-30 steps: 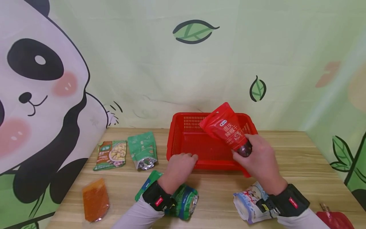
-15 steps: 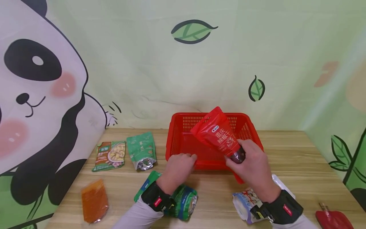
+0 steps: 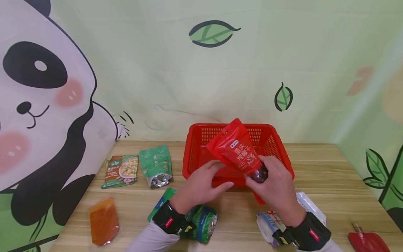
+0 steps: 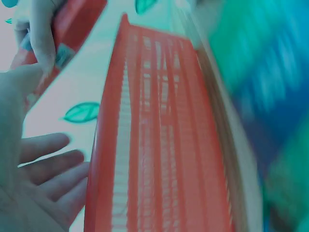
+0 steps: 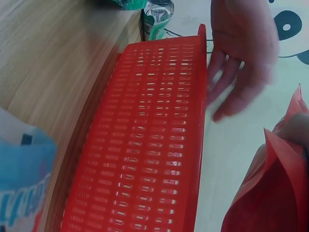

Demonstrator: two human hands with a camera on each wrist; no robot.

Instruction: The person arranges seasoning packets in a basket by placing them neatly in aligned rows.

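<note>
My right hand [image 3: 277, 187] grips the lower end of a red pouch of dried chilies [image 3: 237, 150], tilted over the red plastic basket [image 3: 186, 154]. The pouch's top leans to the left. My left hand [image 3: 203, 185] hovers at the basket's front rim, its thumb held apart and its fingers stretched toward the pouch. In the left wrist view, the spread left fingers [image 4: 53, 166] hold nothing. The right wrist view has the left hand [image 5: 244, 63] beyond the basket's slotted wall [image 5: 140, 130], with the pouch [image 5: 270, 193] at lower right.
Below my left wrist lies a green and blue pouch [image 3: 203, 222]. A white and blue pack [image 3: 266, 224] lies partly under my right wrist. Leftward are a green pouch [image 3: 155, 162], a soup packet [image 3: 122, 171] and an orange-brown pack [image 3: 104, 222]. A dark red spouted pouch [image 3: 368, 241] lies far right.
My right hand has brought the red pouch left and slightly lower over the basket. My left hand has come off the front rim and opened its fingers toward the pouch.
</note>
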